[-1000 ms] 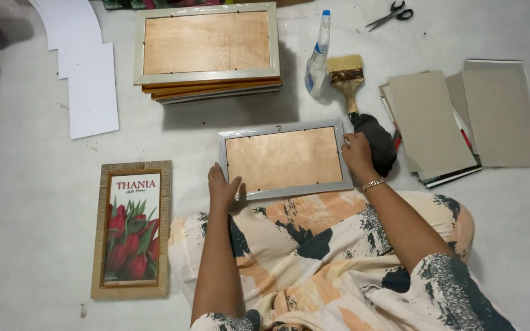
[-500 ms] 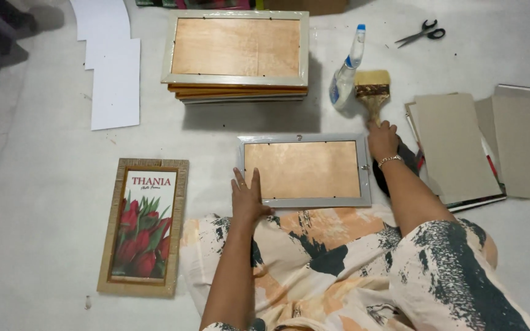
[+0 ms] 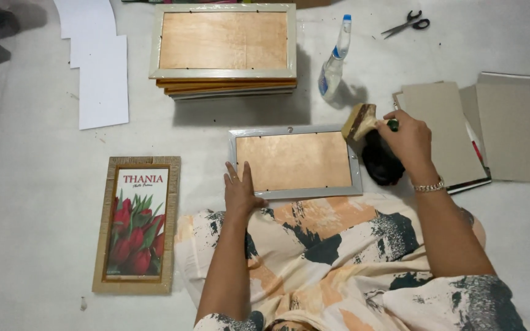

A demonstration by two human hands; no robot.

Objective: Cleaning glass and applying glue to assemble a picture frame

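Right hand (image 3: 407, 136) has now picked up the brush (image 3: 359, 121), fingers clamped on its handle, at the frame (image 3: 294, 161)'s far right corner. Left hand (image 3: 238, 190), fingers together, flat, pins the frame's near left edge on the floor.

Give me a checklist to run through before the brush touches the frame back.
1. Brush gripped: ok, right hand closed around its handle.
2. Frame steadied: ok, left hand lies flat on its lower left corner.
3. Frame face down: ok, the brown backing board faces up.
4. Bristles over the frame: ok, they sit at the upper right corner.
5. Bristles clean: cannot tell.
6. Spray bottle out of the way: ok, it stands apart, beyond the frame.
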